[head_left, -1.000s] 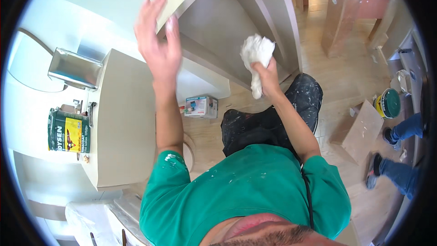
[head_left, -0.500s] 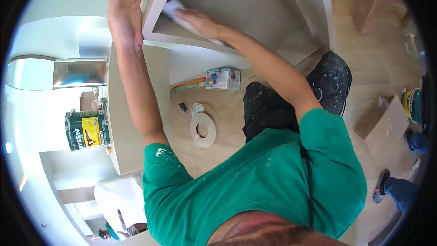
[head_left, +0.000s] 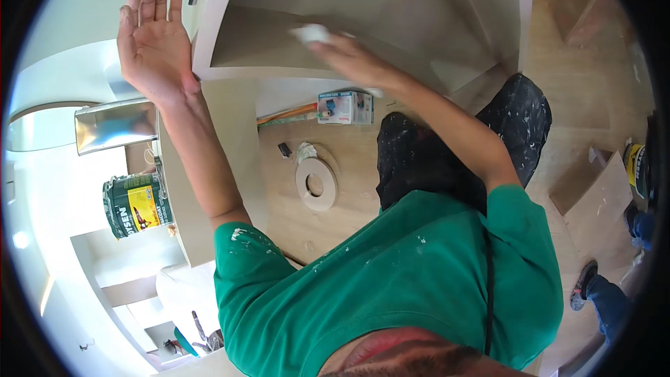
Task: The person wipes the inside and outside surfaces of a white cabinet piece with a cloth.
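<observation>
The blurred right hand (head_left: pixel 356 63) hides most of the white cloth (head_left: pixel 312 32); its fingers cannot be made out.

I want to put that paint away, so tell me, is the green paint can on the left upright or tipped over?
Upright. The green paint can stands on the ledge with its round lid in place; the fisheye view only makes it look sideways. Neither hand touches it.

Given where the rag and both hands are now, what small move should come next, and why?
Probably sweep the white rag further along the shelf. The right hand presses it flat mid-shelf, while the left hand is braced open on the cabinet's edge, steadying the reach.
</observation>
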`<state>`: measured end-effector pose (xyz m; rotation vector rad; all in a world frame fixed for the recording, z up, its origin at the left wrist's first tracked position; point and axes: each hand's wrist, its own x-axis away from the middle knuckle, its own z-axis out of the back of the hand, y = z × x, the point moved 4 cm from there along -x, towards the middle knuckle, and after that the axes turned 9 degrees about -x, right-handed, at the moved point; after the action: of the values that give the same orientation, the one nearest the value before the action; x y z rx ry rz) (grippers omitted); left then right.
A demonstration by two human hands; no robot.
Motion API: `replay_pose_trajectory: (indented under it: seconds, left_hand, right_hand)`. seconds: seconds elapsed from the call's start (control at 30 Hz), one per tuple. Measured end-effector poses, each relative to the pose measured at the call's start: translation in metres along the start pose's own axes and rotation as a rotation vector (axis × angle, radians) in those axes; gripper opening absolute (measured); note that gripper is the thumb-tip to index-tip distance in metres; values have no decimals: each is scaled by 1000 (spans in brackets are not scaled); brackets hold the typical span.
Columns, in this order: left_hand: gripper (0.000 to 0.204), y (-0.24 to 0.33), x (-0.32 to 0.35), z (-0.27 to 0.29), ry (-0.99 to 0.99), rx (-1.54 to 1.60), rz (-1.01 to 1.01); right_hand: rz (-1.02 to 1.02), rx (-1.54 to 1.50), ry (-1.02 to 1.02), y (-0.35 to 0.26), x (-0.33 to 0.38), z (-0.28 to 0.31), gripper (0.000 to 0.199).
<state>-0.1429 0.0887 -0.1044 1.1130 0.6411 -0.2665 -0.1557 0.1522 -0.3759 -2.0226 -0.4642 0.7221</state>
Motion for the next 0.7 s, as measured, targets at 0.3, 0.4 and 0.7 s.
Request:
replay_pose_trajectory:
  seconds: [0.3, 0.4, 0.7]
  left_hand:
    - [57, -3, -4, 8, -52, -2, -34]
    - [58, -3, -5, 0, -31, -18, -35]
    - [68, 2, 2, -11, -251, -315, -207]
  right_hand:
    - [294, -74, 5, 0, 23, -2, 48]
    - [-125, -40, 246, 96, 44, 64, 46]
    - [279, 165, -50, -57, -45, -33, 50]
